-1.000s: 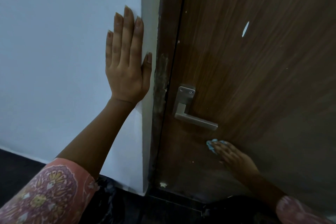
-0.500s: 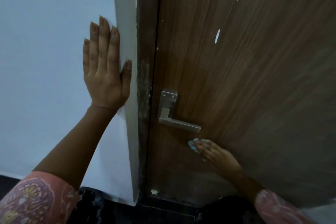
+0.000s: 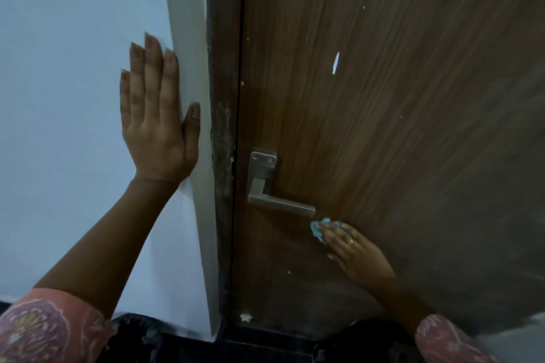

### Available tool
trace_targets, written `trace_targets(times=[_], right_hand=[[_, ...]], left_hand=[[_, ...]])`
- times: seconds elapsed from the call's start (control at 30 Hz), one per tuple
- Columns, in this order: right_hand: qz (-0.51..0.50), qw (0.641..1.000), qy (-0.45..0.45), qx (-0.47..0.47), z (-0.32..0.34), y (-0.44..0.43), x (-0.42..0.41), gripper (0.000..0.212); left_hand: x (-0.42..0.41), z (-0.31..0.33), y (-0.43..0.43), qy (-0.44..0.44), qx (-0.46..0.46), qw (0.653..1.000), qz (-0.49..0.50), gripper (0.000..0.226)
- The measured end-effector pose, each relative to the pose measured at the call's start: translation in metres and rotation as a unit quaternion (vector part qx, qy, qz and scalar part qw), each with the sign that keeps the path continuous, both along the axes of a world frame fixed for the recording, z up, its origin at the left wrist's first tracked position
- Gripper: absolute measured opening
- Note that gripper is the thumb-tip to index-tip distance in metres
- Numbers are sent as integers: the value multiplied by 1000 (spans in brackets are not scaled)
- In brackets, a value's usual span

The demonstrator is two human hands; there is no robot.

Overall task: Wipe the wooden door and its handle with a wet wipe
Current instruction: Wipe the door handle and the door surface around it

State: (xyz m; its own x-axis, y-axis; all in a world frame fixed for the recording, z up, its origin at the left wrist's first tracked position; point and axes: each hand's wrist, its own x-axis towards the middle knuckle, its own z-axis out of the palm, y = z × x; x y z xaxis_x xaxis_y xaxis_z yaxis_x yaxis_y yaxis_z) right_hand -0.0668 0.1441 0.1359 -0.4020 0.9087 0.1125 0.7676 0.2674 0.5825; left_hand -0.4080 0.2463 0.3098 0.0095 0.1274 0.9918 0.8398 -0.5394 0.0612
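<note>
A brown wooden door (image 3: 383, 97) fills the right half of the head view, with a silver lever handle (image 3: 274, 200) near its left edge. My right hand (image 3: 354, 250) lies flat against the door just below the tip of the handle and presses a light blue wet wipe (image 3: 318, 228) to the wood. Only the wipe's edge shows past my fingertips. My left hand (image 3: 156, 121) rests flat and open on the white wall, thumb on the corner beside the dark door frame (image 3: 224, 127).
A white wall (image 3: 73, 68) takes up the left side, ending in a corner post. The door carries a white chip (image 3: 335, 63) and small paint specks. A dark floor (image 3: 265, 345) runs along the bottom.
My right hand with the wipe has moved up the door, closer to the handle's tip. The camera view has shifted, while my left hand stays on the wall.
</note>
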Motion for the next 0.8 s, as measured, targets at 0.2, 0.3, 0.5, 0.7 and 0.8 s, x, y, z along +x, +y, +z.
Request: trace_targets(times=[0.2, 0.3, 0.5, 0.7, 0.8], right_hand=[[4, 985, 90, 149, 54, 11, -13, 45], [40, 966, 128, 219, 90, 31, -51, 49], [107, 984, 15, 141, 112, 29, -32, 51], [47, 968, 121, 213, 150, 39, -76, 52], [87, 978, 93, 164, 154, 51, -105, 56]], left_hand=[[1, -1, 2, -3, 3, 1000, 6, 52], [1, -1, 2, -2, 5, 1000, 3, 52], [-1, -2, 4, 6, -1, 1000, 14, 57], [-1, -2, 5, 5, 1, 1000, 16, 56], [-1, -2, 4, 5, 1, 1000, 13, 56]])
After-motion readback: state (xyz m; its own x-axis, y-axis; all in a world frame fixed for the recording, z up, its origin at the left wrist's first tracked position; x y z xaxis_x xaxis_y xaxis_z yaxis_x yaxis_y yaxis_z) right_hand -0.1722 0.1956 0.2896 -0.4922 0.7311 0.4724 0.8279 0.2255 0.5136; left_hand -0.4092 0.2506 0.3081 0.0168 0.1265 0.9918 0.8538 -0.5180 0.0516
